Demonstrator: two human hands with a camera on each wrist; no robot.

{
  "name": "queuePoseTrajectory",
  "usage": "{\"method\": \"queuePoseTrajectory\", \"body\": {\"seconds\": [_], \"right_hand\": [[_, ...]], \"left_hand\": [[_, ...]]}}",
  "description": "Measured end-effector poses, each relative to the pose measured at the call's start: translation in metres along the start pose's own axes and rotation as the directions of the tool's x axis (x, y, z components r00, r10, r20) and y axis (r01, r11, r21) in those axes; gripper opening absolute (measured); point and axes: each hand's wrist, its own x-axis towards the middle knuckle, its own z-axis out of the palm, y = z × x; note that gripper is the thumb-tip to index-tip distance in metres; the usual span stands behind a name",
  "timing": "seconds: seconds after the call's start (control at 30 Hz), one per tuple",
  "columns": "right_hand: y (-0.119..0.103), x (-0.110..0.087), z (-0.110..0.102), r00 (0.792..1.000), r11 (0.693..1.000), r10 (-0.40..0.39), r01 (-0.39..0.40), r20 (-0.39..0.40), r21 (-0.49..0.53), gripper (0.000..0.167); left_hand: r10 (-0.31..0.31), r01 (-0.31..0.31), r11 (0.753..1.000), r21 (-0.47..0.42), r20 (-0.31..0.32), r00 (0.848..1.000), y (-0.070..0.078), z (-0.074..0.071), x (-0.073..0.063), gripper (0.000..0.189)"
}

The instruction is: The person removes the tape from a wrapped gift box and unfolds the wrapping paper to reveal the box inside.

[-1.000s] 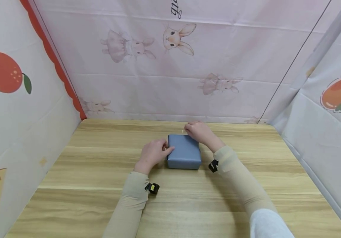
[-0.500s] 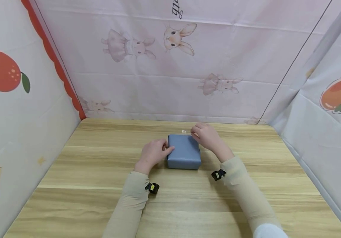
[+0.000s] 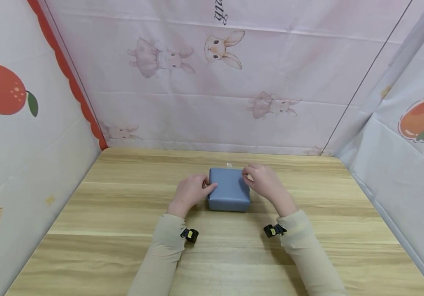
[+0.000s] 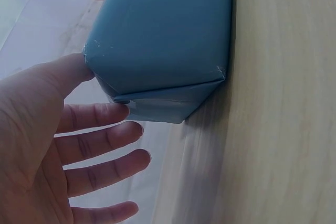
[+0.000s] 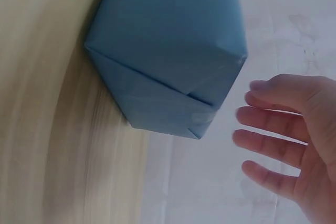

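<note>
A box wrapped in blue-grey paper (image 3: pixel 229 187) lies on the table. My left hand (image 3: pixel 189 192) is at its left end, with the thumb over the top edge and the index finger against the folded end flap (image 4: pixel 157 109). The other left fingers extend apart from the paper in the left wrist view. By the far right top edge hovers my right hand (image 3: pixel 265 183), thumb close to the index finger, with nothing visible between them. The right wrist view shows a gap between those fingers and the box. A clear shiny patch, perhaps tape, lies on the right end's fold (image 5: pixel 202 116).
Just behind the box is a small clear piece (image 3: pixel 229 165), too small to make out. The wooden table (image 3: pixel 230 263) meets a pink rabbit-print cloth (image 3: pixel 197 115) at the back. White fruit-print cloths stand along the left and right sides.
From behind the box, my right hand has drawn back and to the right, exposing the small clear piece. My left hand and the box have stayed nearly still.
</note>
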Motion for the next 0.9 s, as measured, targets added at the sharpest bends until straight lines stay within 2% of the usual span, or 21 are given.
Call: {"method": "queuePoseTrajectory", "body": {"seconds": [0.37,0.73,0.9], "right_hand": [[-0.002,-0.010,0.004,0.999,1.000,0.001,-0.001,0.048,-0.007,0.010],[-0.006,-0.012,0.012,1.000,0.998,-0.002,0.002,-0.012,-0.058,0.010],[-0.005,-0.013,0.014,1.000,0.999,0.001,-0.003,-0.029,-0.050,0.010]], "left_hand": [[-0.006,0.006,1.000,-0.016,0.010,1.000,-0.003,0.001,0.003,0.038],[-0.006,0.007,1.000,-0.016,0.016,1.000,-0.003,0.001,0.004,0.038],[-0.007,0.007,1.000,-0.019,0.018,1.000,-0.003,0.000,0.004,0.037]]}}
